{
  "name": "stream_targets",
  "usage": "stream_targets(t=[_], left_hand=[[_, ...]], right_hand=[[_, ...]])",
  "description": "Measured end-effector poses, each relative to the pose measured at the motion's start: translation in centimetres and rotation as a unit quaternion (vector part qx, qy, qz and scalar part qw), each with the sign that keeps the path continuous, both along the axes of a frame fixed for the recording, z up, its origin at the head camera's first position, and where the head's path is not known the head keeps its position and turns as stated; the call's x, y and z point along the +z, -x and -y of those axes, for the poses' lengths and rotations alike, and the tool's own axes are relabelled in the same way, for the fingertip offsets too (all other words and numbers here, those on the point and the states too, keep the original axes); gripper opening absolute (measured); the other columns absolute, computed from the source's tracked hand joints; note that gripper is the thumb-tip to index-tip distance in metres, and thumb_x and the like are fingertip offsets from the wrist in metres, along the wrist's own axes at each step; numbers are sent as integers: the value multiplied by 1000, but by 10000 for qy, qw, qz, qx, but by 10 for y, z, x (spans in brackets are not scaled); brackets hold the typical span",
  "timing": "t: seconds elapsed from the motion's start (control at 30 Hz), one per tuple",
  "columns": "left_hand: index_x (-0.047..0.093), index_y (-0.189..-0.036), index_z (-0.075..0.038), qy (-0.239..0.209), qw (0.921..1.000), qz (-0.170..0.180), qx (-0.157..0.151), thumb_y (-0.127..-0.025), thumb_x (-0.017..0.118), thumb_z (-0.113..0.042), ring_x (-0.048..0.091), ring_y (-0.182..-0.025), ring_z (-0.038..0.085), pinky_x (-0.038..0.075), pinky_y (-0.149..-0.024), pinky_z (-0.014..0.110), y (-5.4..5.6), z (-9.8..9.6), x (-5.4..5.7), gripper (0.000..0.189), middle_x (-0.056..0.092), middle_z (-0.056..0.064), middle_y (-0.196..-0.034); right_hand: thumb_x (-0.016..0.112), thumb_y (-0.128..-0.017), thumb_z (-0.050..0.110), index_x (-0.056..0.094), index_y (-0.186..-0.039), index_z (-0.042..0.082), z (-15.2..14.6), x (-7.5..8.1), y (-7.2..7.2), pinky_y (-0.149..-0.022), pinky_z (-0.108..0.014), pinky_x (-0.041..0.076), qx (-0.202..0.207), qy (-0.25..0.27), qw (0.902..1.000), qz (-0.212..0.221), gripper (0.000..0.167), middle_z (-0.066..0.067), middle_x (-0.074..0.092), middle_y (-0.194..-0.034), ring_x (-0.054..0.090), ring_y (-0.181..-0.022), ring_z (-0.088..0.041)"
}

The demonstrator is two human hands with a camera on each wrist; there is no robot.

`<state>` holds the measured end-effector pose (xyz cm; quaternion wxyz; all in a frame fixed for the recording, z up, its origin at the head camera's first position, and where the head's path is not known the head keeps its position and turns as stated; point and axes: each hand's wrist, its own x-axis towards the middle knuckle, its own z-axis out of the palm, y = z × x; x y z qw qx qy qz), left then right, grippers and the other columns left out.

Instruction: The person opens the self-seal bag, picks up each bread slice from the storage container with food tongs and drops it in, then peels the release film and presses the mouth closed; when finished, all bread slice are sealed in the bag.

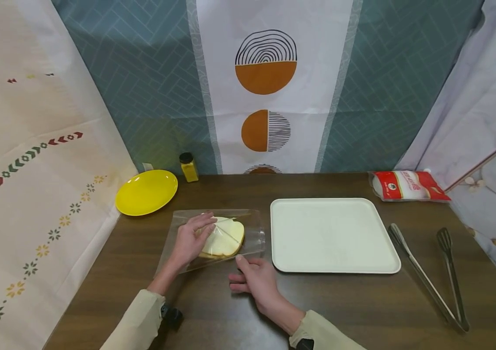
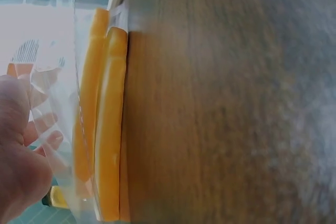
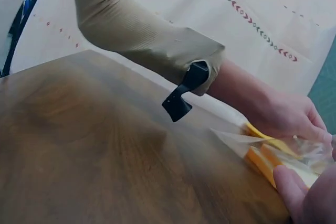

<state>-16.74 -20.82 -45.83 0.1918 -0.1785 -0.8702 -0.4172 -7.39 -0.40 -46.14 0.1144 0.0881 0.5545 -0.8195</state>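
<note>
A clear plastic bag (image 1: pixel 254 238) lies in front of me with slices of bread (image 1: pixel 226 240) in it. From the side, in the left wrist view, two stacked slices with orange-brown crusts (image 2: pixel 110 129) show through the film. My left hand (image 1: pixel 193 238) reaches over the bag's left part, thumb and fingertips pinching the top film, which creases away from them. At the near right edge of the bread is my right hand (image 1: pixel 258 282), its thumb tip close to the bag edge and its other fingers loosely bent below, apart from the thumb.
Right of the bag lies a white tray (image 1: pixel 333 236), and beyond it metal tongs (image 1: pixel 429 287). A yellow plate (image 1: pixel 147 192) and a yellow bottle with a black cap (image 1: pixel 189 167) stand back left. A red packet (image 1: pixel 410 186) lies at the back right.
</note>
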Motion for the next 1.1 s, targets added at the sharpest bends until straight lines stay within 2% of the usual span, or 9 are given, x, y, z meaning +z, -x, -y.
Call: stream_targets(t=[0.13,0.3,0.57,0.97,1.1], left_hand=[[76,-109,-2,27,10000,46,-3,-92,72,-6,58,-121,37,44,-101,56,-1,-1,2,17,67,17,-125],[76,-109,-1,73,10000,24,-22,-93,71,-5,58,-122,37,44,-100,56,-2,-1,2,17,67,17,-125],[77,-107,-1,42,9999,-60,-88,-92,71,-5,58,-121,38,43,-101,56,-5,0,4,16,67,17,-125],[76,-111,-3,106,9995,289,14,-92,73,-9,54,-125,39,39,-104,59,-5,0,1,20,65,16,-129],[75,-114,-3,272,9983,518,-83,-92,73,-12,53,-127,39,38,-105,59,-5,3,5,24,63,16,-131]], right_hand=[[64,-99,19,28,-129,-20,6,-2,6,-59,-38,60,-294,111,9995,59,61,-35,57,-117,73,-73,-29],[64,-99,18,30,-126,-17,11,-3,9,-56,-39,59,-660,100,9978,58,56,-36,55,-115,73,-75,-33],[58,-99,7,40,-117,-9,18,-6,10,-56,-40,59,-1072,49,9941,-139,30,-29,61,-106,72,-81,-39],[56,-99,0,48,-112,-9,20,-9,11,-61,-43,60,-1177,238,9924,-256,17,-29,67,-103,72,-84,-38],[55,-99,-1,50,-111,-11,19,-11,11,-63,-41,60,-1147,286,9927,-237,16,-30,68,-102,73,-83,-35]])
